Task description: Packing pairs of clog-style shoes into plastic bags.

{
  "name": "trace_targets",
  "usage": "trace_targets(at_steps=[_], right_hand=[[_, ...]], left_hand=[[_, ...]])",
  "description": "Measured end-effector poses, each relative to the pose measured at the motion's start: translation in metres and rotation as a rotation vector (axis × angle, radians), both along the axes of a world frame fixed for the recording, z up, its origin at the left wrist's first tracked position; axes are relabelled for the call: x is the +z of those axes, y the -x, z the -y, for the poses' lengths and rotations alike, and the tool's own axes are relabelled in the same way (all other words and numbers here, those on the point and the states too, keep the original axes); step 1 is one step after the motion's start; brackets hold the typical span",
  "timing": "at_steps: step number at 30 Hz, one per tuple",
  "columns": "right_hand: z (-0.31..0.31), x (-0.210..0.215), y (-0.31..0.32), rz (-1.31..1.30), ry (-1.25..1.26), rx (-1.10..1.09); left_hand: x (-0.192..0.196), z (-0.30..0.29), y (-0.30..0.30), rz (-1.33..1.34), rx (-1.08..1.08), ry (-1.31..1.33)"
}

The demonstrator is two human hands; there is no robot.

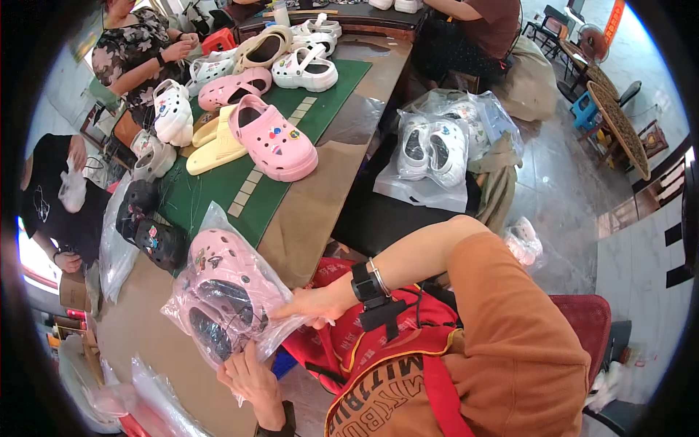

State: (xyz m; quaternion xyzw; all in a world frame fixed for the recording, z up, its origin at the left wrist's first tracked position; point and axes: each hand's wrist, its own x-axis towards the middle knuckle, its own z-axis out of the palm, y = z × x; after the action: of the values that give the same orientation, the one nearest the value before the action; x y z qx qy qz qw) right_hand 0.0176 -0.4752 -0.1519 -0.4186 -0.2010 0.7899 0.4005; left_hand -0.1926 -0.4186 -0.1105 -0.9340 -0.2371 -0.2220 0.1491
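A pair of pink clogs (222, 266) with dark insoles and small charms lies inside a clear plastic bag (271, 280) at the table's near edge. My right hand (314, 304) comes in from the right, its fingers closed on the side of the bag, one finger against the plastic by the clogs. At the lower end, my left hand (251, 380) grips the bag's edge with bent fingers. Just beyond the bag sits a pair of black clogs (162, 244) with charms. A large pink clog (277, 138) and yellow slides (211, 149) stand farther up the table.
A green mat (338, 91) carries several white, pink and beige clogs. Bagged white clogs (433, 149) rest on a black surface at the right. Flat plastic bags (156, 397) lie at lower left. Two people sit across the table's far side, and another stands at the left.
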Motion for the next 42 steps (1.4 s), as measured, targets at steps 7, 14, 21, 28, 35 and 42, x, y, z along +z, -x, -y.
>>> trace_targets(at_steps=[7,14,21,28,35,42], right_hand=[[-0.009,-0.017,0.018,-0.427,0.022,0.43],[-0.002,-0.01,0.034,-0.649,-0.163,0.395],[-0.002,0.004,0.042,-0.427,-0.174,0.421],[-0.018,0.028,0.037,-0.047,-0.474,0.245],[-0.024,0.09,0.004,0.058,-0.618,0.197],[0.03,0.155,-0.092,0.132,-0.808,-0.339]], left_hand=[[0.02,0.008,-0.012,-0.001,-0.156,0.154],[0.022,0.027,-0.013,-0.014,-0.165,0.252],[0.034,0.038,-0.009,-0.2,-0.225,0.276],[0.035,0.035,-0.015,0.236,-0.226,0.29],[0.081,0.036,-0.012,0.512,-0.294,0.073],[0.075,0.019,-0.016,0.747,-0.045,0.062]])
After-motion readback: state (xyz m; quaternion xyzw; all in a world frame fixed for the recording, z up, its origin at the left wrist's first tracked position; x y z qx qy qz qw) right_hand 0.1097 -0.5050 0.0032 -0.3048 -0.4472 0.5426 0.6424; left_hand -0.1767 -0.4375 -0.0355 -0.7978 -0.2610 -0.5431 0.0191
